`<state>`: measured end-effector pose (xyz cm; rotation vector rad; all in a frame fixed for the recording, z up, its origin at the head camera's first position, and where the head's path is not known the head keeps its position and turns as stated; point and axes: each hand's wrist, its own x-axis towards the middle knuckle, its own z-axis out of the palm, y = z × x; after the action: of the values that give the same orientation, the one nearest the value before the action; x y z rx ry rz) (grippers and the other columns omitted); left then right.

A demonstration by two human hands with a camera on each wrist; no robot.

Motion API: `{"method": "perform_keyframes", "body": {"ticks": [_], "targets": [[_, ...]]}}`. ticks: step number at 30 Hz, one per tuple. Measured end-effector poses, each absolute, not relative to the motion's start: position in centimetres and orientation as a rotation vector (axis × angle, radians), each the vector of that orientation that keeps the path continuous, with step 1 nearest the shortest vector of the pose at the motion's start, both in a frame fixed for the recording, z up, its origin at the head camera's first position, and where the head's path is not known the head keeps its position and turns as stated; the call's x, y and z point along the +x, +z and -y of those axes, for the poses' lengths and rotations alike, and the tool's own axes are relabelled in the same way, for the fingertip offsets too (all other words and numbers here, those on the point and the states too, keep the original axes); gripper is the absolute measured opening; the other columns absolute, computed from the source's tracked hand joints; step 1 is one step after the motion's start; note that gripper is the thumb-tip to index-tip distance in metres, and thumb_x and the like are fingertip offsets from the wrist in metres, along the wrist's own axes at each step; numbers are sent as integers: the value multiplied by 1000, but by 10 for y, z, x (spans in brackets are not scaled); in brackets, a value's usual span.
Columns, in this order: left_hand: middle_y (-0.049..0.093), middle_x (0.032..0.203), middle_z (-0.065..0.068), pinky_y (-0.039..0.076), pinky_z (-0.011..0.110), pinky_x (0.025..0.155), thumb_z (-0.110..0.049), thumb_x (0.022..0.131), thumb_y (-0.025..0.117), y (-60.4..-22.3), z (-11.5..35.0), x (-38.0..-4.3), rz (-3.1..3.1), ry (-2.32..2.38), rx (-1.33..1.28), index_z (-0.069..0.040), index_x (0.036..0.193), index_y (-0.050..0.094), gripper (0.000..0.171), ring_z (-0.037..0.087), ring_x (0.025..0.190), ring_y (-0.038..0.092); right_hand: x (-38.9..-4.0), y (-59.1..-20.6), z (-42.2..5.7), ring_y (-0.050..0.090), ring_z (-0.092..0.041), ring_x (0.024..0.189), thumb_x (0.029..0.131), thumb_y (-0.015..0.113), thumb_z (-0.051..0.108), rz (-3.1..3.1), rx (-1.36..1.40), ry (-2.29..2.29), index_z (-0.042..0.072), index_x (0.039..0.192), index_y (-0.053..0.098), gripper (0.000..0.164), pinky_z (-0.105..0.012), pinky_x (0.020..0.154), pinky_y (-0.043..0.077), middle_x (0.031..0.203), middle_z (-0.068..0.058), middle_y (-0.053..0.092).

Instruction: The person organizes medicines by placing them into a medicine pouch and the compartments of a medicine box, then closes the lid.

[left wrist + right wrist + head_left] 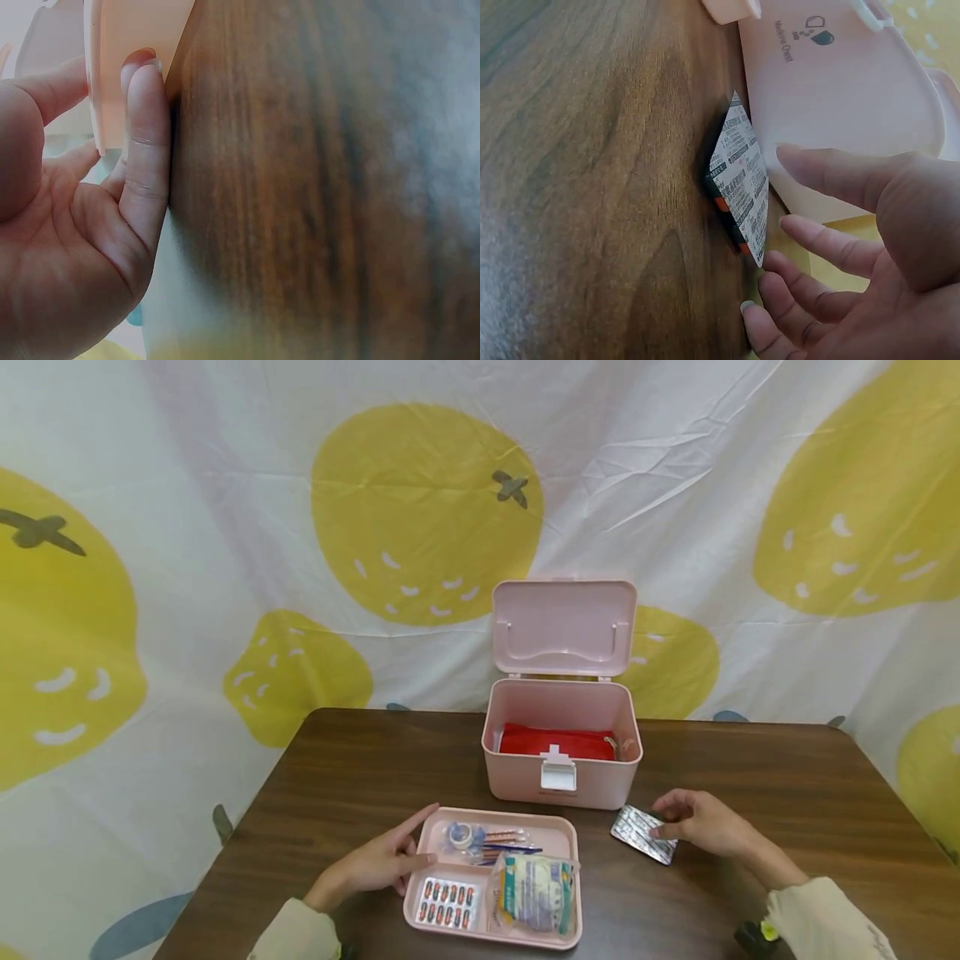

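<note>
My left hand [378, 862] grips the left rim of a pink divided tray [495, 947], thumb over the edge and fingers against the outer wall [112, 90]. In the tray lie a capsule blister pack [447, 903], a plastic-wrapped package [536, 893], a small roll [461, 836] and several thin sticks [510, 850]. My right hand [708, 827] is at a second blister pack [643, 833], which lies foil side up on the table. In the right wrist view, the thumb and spread fingers stand around this pack [739, 184], without closing on it.
Behind the tray stands a pink medicine box [517, 785] with its lid [564, 627] raised. Inside it is a red zipped pouch [555, 742]. The brown wooden table [360, 760] ends at a fruit-print curtain [247, 568].
</note>
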<state>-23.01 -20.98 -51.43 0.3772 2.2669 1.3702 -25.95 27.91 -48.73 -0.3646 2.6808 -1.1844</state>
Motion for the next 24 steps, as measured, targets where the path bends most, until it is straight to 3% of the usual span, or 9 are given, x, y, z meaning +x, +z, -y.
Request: {"method": "perform_keyframes", "body": {"ticks": [10,24], "targets": [[51,85,10,55,31,55,-26,96,66,-516,211,-228,-2272,1378,395,-25,159,20,78,17,64,57,-265,-495,-277,51,-19,77,79,82,22,-2666,-273,-1170,-4,111,64,45,-29,63,41,81,-6,58],[52,86,11,55,32,55,-25,96,66,-516,211,-229,-2275,1374,403,-26,159,20,78,18,65,58,-262,-502,-271,49,-19,74,71,88,19,-2693,-262,-1124,3,91,61,38,-28,63,38,76,-4,54]]}}
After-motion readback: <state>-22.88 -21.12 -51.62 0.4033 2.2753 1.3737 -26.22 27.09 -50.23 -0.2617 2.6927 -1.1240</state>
